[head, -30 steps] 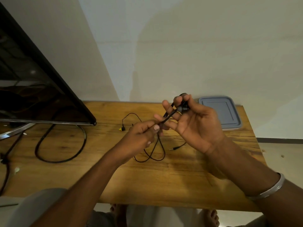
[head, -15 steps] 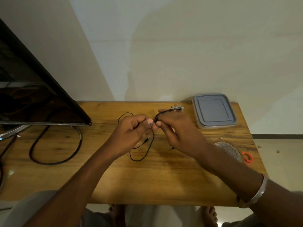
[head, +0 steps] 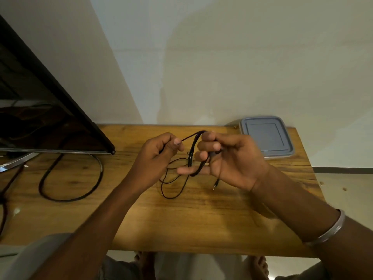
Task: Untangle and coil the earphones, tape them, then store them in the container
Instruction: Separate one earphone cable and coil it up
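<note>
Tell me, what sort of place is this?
Probably a room in a home, though I can't say which. A flat television stands on a wooden table against a plain wall, its cable looped across the top, and a lidded plastic container sits nearby.

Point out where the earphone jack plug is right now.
In the head view, the jack plug dangles just below the right hand over the table, right of the loose earphone cable.

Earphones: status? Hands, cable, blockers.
Left hand pinches the earphones cable; right hand holds the loops. Partly coiled, slack and plug dangling. Container lidded, far right; nothing in the way.
</note>
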Tool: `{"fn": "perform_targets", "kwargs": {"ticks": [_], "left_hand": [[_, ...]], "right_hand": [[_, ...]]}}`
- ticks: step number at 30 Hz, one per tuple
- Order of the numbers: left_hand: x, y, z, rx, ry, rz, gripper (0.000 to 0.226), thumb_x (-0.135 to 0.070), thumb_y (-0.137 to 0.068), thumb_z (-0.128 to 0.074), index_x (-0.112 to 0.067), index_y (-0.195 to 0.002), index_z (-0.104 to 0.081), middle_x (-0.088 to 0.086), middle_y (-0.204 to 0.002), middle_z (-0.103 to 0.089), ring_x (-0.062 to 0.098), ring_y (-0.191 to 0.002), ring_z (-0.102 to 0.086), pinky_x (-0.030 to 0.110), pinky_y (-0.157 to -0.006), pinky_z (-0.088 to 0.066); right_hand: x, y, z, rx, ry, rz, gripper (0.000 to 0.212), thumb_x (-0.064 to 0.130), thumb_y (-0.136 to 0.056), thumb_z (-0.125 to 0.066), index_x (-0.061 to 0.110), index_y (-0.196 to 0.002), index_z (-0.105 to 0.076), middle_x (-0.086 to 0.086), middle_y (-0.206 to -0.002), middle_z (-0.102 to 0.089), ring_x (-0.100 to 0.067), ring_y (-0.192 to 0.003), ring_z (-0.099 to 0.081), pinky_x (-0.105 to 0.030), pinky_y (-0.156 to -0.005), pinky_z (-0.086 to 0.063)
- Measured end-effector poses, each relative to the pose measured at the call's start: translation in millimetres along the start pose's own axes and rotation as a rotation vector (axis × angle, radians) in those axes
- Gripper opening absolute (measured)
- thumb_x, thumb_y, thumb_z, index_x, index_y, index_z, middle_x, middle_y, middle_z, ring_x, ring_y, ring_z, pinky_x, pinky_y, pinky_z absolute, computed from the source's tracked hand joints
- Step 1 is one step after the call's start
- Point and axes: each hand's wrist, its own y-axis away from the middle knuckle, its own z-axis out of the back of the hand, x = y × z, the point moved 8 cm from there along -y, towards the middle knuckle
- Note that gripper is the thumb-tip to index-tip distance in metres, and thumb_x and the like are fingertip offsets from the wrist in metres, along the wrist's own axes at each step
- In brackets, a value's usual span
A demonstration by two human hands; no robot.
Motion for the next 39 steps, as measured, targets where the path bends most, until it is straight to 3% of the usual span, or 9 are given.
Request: {"fn": "perform_targets", "kwargs": {"ticks": [2,4,10,16,19,23,29,34,39], "left_hand": [[3.3,0.5,-5.5,0.023,0.011,0.022,0.029,-0.028,-0.103,-0.047,-0.027,-0.08,-0.063,-0.012,-0.064,-0.054,0.007,-0.058,-0.045,0.025,-0.054,-0.034],[7.9,2.5,-14.9,0.083,0.016,0.065,0.036,-0.014,-0.104,-0.047,-0.034,-0.08,-0.066,-0.02,-0.067,-0.058,-0.001,-0.059,-0.046,0.019,-0.056,-0.035],[12.1,9.3,-34.0,0.26,-0.04,0.085,0.027,-0.027,-0.104,-0.048,-0.021,-0.091,-0.071,0.004,-0.063,-0.045,0.017,-0.054,-0.036,0.027,-0.053,-0.026],[11.4,15.2,-44.0,0.359,-0.079,0.117,0.027,-0.025,-0.104,-0.049,-0.021,-0.096,-0.074,-0.009,-0.059,-0.047,0.015,-0.057,-0.043,0.026,-0.058,-0.034],[4.1,16.4,-46.5,0.376,-0.083,0.087,0.025,-0.029,-0.102,-0.051,-0.022,-0.095,-0.074,-0.011,-0.056,-0.05,0.013,-0.057,-0.047,0.023,-0.059,-0.037],[-5.2,11.6,-37.1,0.307,0.054,0.048,0.025,-0.034,-0.098,-0.053,-0.02,-0.088,-0.072,0.024,-0.062,-0.04,0.035,-0.05,-0.031,0.035,-0.048,-0.024],[-10.3,6.5,-25.0,0.196,0.047,0.048,0.03,-0.012,-0.103,-0.046,-0.015,-0.078,-0.063,-0.02,-0.054,-0.052,-0.003,-0.047,-0.044,0.008,-0.049,-0.032],[-10.1,3.6,-15.9,0.118,-0.001,0.006,0.024,-0.012,-0.101,-0.052,-0.01,-0.083,-0.067,-0.022,-0.065,-0.064,-0.007,-0.057,-0.055,0.007,-0.057,-0.038],[6.0,-1.8,7.4,-0.064,-0.109,-0.023,0.018,-0.026,-0.099,-0.058,-0.019,-0.084,-0.065,-0.015,-0.069,-0.061,0.0,-0.063,-0.052,0.016,-0.059,-0.039]], "right_hand": [[8.3,1.6,-2.1,0.007,-0.132,0.062,0.02,0.017,-0.097,-0.039,0.015,-0.083,-0.053,0.006,-0.062,-0.047,-0.016,-0.068,-0.06,-0.072,-0.106,-0.036],[17.2,2.5,-0.6,-0.014,-0.203,0.139,0.019,0.017,-0.096,-0.041,0.015,-0.083,-0.054,0.007,-0.063,-0.047,-0.015,-0.068,-0.059,-0.073,-0.104,-0.037],[44.5,7.5,21.9,-0.192,-0.254,0.362,0.023,0.015,-0.098,-0.038,0.016,-0.081,-0.053,0.008,-0.064,-0.044,-0.014,-0.071,-0.059,-0.074,-0.101,-0.039],[56.5,14.3,37.1,-0.354,-0.181,0.467,0.026,0.017,-0.103,-0.038,0.018,-0.082,-0.055,0.008,-0.067,-0.047,-0.017,-0.078,-0.067,-0.069,-0.104,-0.041],[65.6,19.5,40.0,-0.459,0.264,0.571,0.028,0.019,-0.106,-0.038,0.016,-0.086,-0.057,0.004,-0.071,-0.054,-0.022,-0.089,-0.07,-0.054,-0.102,-0.046],[60.5,20.9,3.6,-0.409,1.5,0.793,0.027,0.016,-0.105,-0.046,0.005,-0.09,-0.065,-0.002,-0.078,-0.066,-0.018,-0.078,-0.067,-0.04,-0.072,-0.053],[7.4,1.3,10.6,-0.169,1.938,0.616,0.02,0.021,-0.105,-0.043,0.016,-0.094,-0.059,0.005,-0.086,-0.056,-0.013,-0.079,-0.051,-0.042,-0.073,-0.045],[8.5,0.4,8.9,-0.163,1.727,0.52,0.029,0.028,-0.106,-0.04,0.018,-0.091,-0.063,0.007,-0.079,-0.062,-0.008,-0.073,-0.057,-0.028,-0.068,-0.044],[5.1,-1.1,20.5,-0.287,0.954,0.162,0.036,0.026,-0.108,-0.039,0.016,-0.081,-0.061,-0.003,-0.067,-0.052,-0.018,-0.068,-0.06,-0.039,-0.08,-0.049]]}}
